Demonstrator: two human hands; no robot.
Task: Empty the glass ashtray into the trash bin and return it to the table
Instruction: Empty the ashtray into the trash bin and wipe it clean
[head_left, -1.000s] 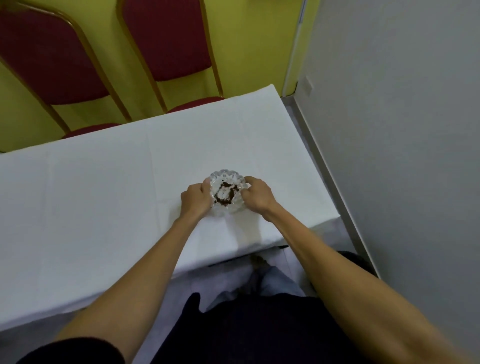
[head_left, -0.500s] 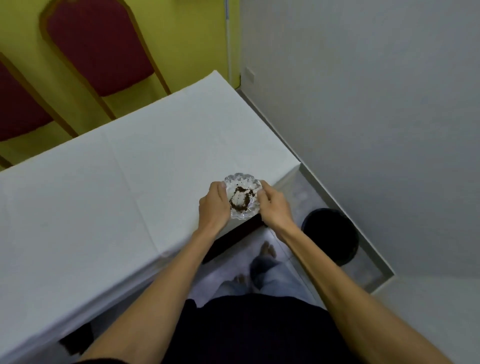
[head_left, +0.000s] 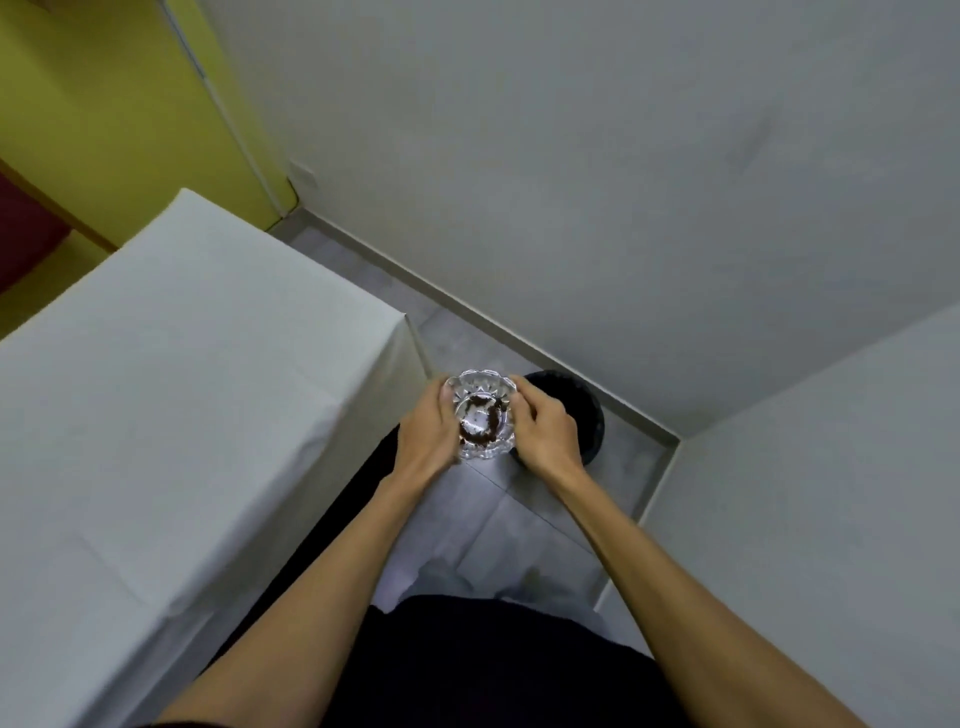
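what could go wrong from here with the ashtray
The ashtray is level, off the table, pinched at its rim by the left hand and right hand; smooth glass could slip and break on the floor tiles.

The bin is partly hidden behind the right hand, and the ashtray is only at its near edge, so tipping now might scatter the brown ash on the floor.

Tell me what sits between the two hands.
In the head view, the glass ashtray, brown debris inside, sits between the left hand and right hand, both holding its rim.
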